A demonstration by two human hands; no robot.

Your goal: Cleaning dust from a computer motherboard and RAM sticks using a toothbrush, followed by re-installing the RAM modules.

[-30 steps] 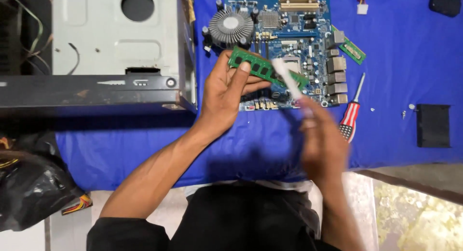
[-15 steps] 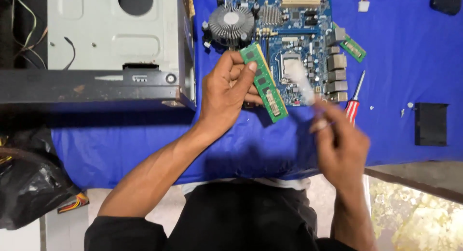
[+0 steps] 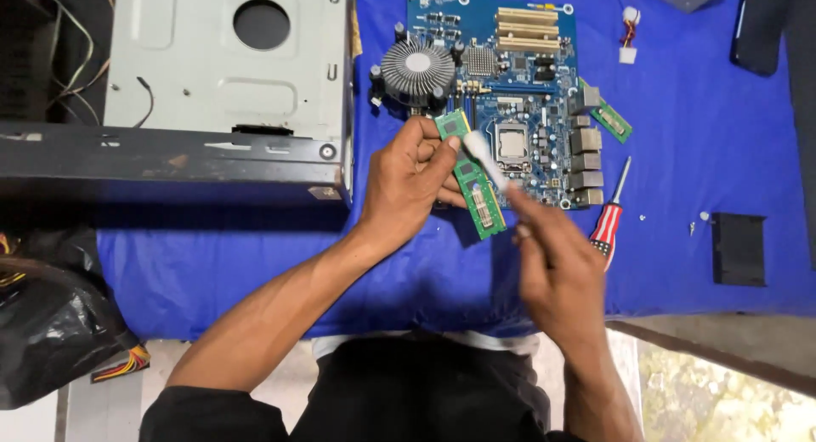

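My left hand (image 3: 408, 183) grips a green memory stick (image 3: 478, 187) by its upper end, holding it tilted over the near edge of a blue motherboard (image 3: 510, 85). My right hand (image 3: 557, 263) holds a thin white brush-like tool (image 3: 484, 160), its tip lying across the middle of the stick. The hand is motion-blurred. The motherboard lies flat on a blue cloth (image 3: 680, 195), with a round finned cooler (image 3: 417, 70) at its left and an open processor socket (image 3: 512, 142) just beyond the stick.
An open grey computer case (image 3: 221, 85) sits at the left. A second green memory stick (image 3: 610, 119) and a red-handled screwdriver (image 3: 610, 217) lie right of the board. A black flat part (image 3: 738, 248), small screws, a white connector (image 3: 628, 36) and a black bag (image 3: 42, 323) are around.
My left hand has turned the memory stick from lying crosswise to pointing down and right. My right hand has shifted the white tool along the stick.
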